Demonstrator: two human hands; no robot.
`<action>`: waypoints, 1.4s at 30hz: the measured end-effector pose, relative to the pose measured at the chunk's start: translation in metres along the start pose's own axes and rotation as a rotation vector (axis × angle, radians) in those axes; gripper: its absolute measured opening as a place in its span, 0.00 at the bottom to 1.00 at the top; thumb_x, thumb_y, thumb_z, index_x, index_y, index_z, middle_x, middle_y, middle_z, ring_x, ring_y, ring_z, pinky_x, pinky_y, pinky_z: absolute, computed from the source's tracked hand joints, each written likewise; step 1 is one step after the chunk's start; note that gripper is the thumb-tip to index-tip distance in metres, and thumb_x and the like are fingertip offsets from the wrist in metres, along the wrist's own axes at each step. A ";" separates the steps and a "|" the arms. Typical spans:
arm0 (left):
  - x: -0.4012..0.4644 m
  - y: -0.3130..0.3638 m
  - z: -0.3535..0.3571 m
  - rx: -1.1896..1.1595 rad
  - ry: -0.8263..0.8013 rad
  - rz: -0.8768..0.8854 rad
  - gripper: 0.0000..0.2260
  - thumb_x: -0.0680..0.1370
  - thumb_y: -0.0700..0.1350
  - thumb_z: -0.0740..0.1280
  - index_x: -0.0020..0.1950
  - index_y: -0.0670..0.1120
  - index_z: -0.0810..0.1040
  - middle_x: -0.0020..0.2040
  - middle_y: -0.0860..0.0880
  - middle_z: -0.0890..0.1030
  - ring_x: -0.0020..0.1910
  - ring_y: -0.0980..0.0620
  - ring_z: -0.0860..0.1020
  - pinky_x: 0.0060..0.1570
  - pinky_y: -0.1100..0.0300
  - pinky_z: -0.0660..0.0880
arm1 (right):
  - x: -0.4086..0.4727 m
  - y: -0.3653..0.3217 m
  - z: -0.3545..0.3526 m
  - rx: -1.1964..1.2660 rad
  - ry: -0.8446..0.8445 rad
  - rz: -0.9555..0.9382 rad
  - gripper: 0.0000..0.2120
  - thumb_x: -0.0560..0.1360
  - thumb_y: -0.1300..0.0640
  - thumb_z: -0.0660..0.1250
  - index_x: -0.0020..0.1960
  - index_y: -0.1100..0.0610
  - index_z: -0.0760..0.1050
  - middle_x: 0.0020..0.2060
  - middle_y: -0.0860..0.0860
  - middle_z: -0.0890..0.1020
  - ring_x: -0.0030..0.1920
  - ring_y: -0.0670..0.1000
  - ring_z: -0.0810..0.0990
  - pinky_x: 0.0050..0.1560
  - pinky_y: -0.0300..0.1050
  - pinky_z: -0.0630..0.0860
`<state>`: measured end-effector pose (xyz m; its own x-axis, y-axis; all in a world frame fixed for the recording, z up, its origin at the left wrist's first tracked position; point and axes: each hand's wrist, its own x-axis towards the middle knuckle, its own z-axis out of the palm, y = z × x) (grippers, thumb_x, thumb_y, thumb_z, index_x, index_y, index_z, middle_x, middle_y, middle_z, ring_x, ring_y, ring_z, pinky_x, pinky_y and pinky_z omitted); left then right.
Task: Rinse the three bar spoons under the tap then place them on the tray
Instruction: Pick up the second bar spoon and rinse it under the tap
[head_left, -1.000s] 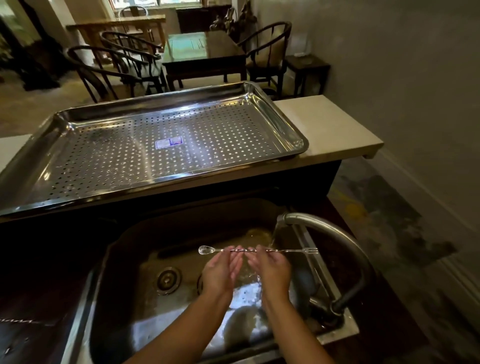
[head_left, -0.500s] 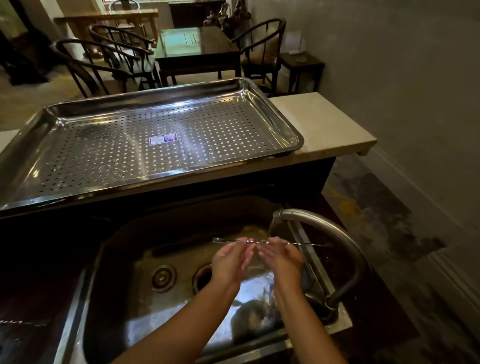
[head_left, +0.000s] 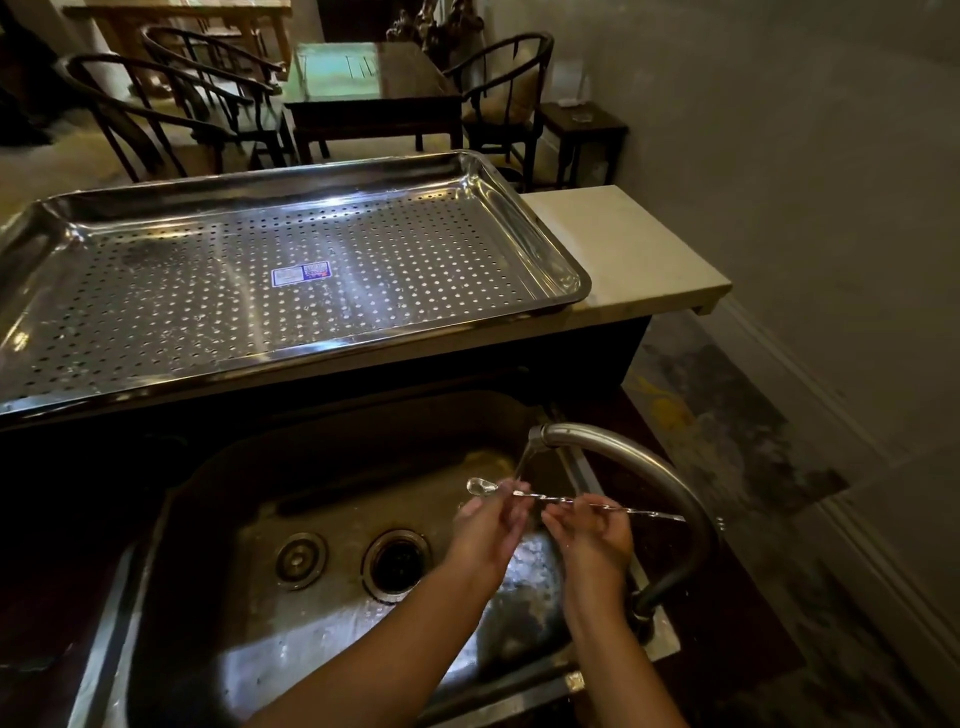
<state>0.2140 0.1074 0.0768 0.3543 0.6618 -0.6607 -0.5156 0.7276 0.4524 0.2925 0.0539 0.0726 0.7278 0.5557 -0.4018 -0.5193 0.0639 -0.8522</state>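
Bar spoon (head_left: 566, 500) under running tap (head_left: 628, 457), both hands on it.

Left hand (head_left: 485, 525) pinches the twisted stem just behind the bowl; right hand (head_left: 592, 530) holds the stem further along, fingers curled round it. Spoon held level across the sink (head_left: 218, 519), bowl end to the left, the far end past the tap's neck. Water stream falls just by the left fingers — likely so the stem can be rubbed clean along its length. Only one spoon visible; other two not seen. Tray (head_left: 566, 270) on the counter behind the sink holds no spoons yet, within easy reach for setting down.
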 end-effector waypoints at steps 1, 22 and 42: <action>0.002 0.000 -0.001 0.001 0.030 0.024 0.05 0.77 0.34 0.62 0.42 0.39 0.75 0.33 0.45 0.83 0.33 0.53 0.81 0.26 0.68 0.77 | 0.000 -0.003 -0.001 0.004 0.018 -0.012 0.08 0.77 0.68 0.57 0.44 0.58 0.69 0.39 0.57 0.77 0.38 0.53 0.79 0.35 0.39 0.80; 0.008 -0.006 -0.002 0.168 -0.093 0.042 0.06 0.78 0.35 0.62 0.43 0.40 0.77 0.41 0.41 0.84 0.40 0.52 0.84 0.35 0.64 0.80 | -0.008 -0.009 -0.009 0.002 0.152 -0.094 0.12 0.77 0.67 0.60 0.57 0.73 0.69 0.37 0.58 0.80 0.26 0.41 0.81 0.25 0.29 0.75; -0.006 0.001 0.011 0.087 0.032 0.222 0.14 0.81 0.47 0.56 0.46 0.39 0.76 0.42 0.42 0.83 0.38 0.52 0.83 0.39 0.62 0.79 | -0.012 0.003 0.011 0.025 0.115 -0.008 0.11 0.77 0.63 0.62 0.55 0.70 0.70 0.39 0.63 0.82 0.30 0.47 0.84 0.29 0.34 0.80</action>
<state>0.2203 0.1059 0.0875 0.2143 0.8020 -0.5576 -0.5087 0.5790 0.6372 0.2778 0.0564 0.0783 0.7780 0.4562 -0.4320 -0.5232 0.0897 -0.8475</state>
